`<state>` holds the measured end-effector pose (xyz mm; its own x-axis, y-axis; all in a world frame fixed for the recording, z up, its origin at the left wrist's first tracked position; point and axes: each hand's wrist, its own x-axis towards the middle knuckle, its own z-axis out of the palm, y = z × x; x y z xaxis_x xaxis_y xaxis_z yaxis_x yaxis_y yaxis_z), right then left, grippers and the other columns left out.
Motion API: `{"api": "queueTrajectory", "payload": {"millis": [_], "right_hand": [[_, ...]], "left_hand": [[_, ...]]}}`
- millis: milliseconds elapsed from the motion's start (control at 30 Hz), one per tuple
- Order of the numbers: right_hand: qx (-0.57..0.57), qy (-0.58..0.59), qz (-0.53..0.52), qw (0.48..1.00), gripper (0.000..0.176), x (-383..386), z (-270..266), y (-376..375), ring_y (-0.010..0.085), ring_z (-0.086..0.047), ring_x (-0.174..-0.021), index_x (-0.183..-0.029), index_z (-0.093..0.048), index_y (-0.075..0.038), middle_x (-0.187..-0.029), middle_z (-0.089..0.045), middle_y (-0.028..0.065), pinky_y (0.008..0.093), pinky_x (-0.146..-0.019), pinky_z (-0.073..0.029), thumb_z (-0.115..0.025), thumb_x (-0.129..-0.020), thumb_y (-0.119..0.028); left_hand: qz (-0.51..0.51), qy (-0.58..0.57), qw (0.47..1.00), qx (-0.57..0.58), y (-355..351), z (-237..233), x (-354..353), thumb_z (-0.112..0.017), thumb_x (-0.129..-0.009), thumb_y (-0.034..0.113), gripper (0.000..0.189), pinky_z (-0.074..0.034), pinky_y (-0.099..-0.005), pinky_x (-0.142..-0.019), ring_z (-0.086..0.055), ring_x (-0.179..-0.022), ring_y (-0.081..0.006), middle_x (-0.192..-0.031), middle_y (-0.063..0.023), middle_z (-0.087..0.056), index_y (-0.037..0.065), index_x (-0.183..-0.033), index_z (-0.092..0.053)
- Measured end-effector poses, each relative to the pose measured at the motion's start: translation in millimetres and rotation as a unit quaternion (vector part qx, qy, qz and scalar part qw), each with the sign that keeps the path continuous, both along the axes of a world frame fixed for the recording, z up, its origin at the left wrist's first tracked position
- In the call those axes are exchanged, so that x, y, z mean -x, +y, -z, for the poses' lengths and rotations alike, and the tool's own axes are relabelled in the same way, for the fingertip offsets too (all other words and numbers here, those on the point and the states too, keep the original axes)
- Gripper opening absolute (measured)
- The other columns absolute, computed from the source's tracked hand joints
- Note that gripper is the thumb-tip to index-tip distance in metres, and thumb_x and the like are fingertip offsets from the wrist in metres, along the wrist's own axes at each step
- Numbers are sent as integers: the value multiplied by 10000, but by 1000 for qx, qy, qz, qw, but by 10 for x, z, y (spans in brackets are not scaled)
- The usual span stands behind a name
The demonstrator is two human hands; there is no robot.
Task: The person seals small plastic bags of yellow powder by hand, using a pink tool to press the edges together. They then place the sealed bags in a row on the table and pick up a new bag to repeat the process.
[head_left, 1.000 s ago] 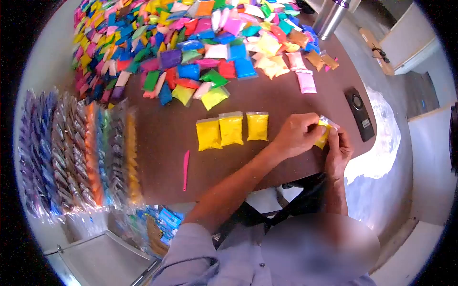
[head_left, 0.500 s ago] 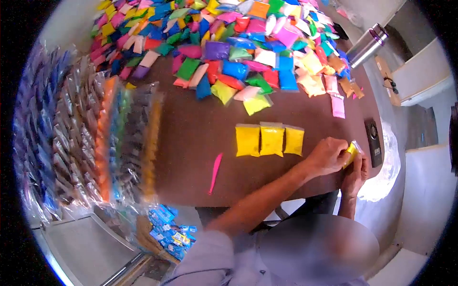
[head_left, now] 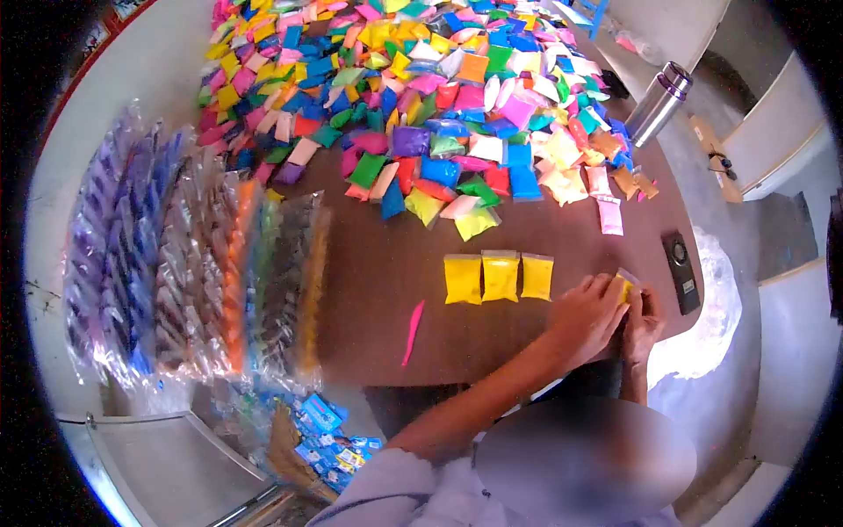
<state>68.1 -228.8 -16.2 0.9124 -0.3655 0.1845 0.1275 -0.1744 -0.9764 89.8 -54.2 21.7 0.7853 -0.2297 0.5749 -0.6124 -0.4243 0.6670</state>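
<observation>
My left hand (head_left: 590, 314) has its fingers curled against a small yellow packet (head_left: 624, 288) near the table's right front edge. On the packet's other side, my right hand (head_left: 644, 321) pinches it with fingers and thumb. Part of this packet is hidden by the fingers. Three yellow packets, at left (head_left: 463, 279), middle (head_left: 500, 276) and right (head_left: 536, 277), lie in a row to the left of my hands. A pink plastic tool (head_left: 413, 333) rests on the table further left.
Many colourful packets (head_left: 439, 123) are heaped across the back of the brown table (head_left: 378, 290). Long strips of clear bags (head_left: 193, 281) lie along the left. A steel flask (head_left: 659, 104) stands at the back right, and a black device (head_left: 680, 268) lies at the right edge.
The camera view has shifted, so the table's contents appear moved. My left hand now lies more over the packet, with its fingers straighter, and both hands still hold it.
</observation>
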Motion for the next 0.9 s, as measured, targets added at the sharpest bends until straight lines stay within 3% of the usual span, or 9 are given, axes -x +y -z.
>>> {"api": "queueTrajectory", "payload": {"millis": [167,267,400,467,533,633,700,833,900], "right_hand": [[1,9,13,1000,261,24,-52,168,204,-683,-979,-1197,-702,30,-1063,-740,107,333,-911,-543,-666,-1006,-143],[225,20,-5,974,291,12,1,93,217,-707,-938,-1219,-722,-10,-1028,-752,160,325,-854,-562,-716,-965,-151],[255,-35,10,966,370,0,20,97,305,-678,-1099,-1314,-673,-49,-1228,-688,191,378,-925,-554,-709,-959,-145],[299,-65,31,951,410,108,-47,133,339,-650,-1180,-1351,-649,-62,-1321,-650,198,407,-971,-542,-705,-953,-141],[406,-103,-21,908,485,212,-199,164,389,-548,-1325,-1396,-607,-69,-1449,-560,192,468,-1067,-483,-713,-931,-153],[456,-118,-98,876,501,360,-287,202,388,-518,-1363,-1387,-603,-45,-1452,-562,186,486,-1111,-439,-723,-919,-179],[479,-113,-113,863,516,401,-122,161,388,-508,-1379,-1389,-591,-28,-1462,-558,187,490,-1124,-423,-711,-932,-235],[499,-102,-120,852,534,414,-82,132,383,-502,-1387,-1397,-575,-25,-1470,-556,185,503,-1149,-389,-683,-953,-302],[500,-103,-127,851,542,384,-89,106,381,-500,-1390,-1400,-572,-24,-1468,-560,184,508,-1154,-381,-676,-957,-319]], "left_hand": [[-79,35,996,-14,813,-231,673,-748,-929,178,261,-591,-417,-806,-707,-968,-347,-1070,-157,-719,53,-1147,-676],[-182,46,980,-65,1299,-111,918,-761,-913,145,267,-577,-435,-829,-705,-958,-350,-1051,-151,-724,60,-1155,-686],[-331,15,932,-145,1771,31,1153,-760,-914,126,206,-563,-421,-878,-698,-976,-338,-1077,-140,-731,51,-1102,-721],[-333,-26,930,-153,1979,127,1180,-756,-918,132,217,-563,-421,-885,-696,-998,-340,-1113,-141,-731,43,-1113,-723],[-343,-70,922,-164,1952,156,1199,-753,-923,139,228,-563,-421,-892,-694,-1021,-342,-1149,-143,-732,36,-1124,-724],[-358,-18,917,-176,1882,126,1237,-740,-938,164,242,-535,-443,-970,-681,-1091,-353,-1226,-147,-720,27,-1137,-725],[-340,13,907,-247,1862,231,1246,-726,-948,175,244,-484,-457,-1051,-666,-1147,-344,-1264,-148,-710,27,-1143,-726],[-329,-30,912,-245,1865,314,1184,-743,-909,160,250,-477,-466,-1034,-664,-1131,-358,-1225,-153,-721,11,-1109,-733],[-336,-19,906,-255,1868,316,1191,-703,-950,141,219,-454,-471,-1080,-669,-1147,-329,-1245,-143,-720,29,-1137,-729]]}}
